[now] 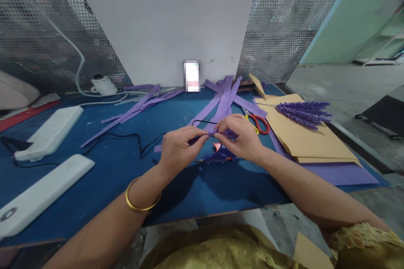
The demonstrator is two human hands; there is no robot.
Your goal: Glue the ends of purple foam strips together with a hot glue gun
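My left hand and my right hand meet above the middle of the blue table. Both pinch a thin purple paper piece held between them, fingers closed on it. A gold bangle sits on my left wrist. Just below the hands lies a purple glue gun with a black cord running left. Red-handled scissors lie right of my right hand.
Long purple paper strips spread behind the hands. Finished purple paper sprigs rest on brown paper sheets at right. White power strips lie at left. A white board leans on perforated metal at the back.
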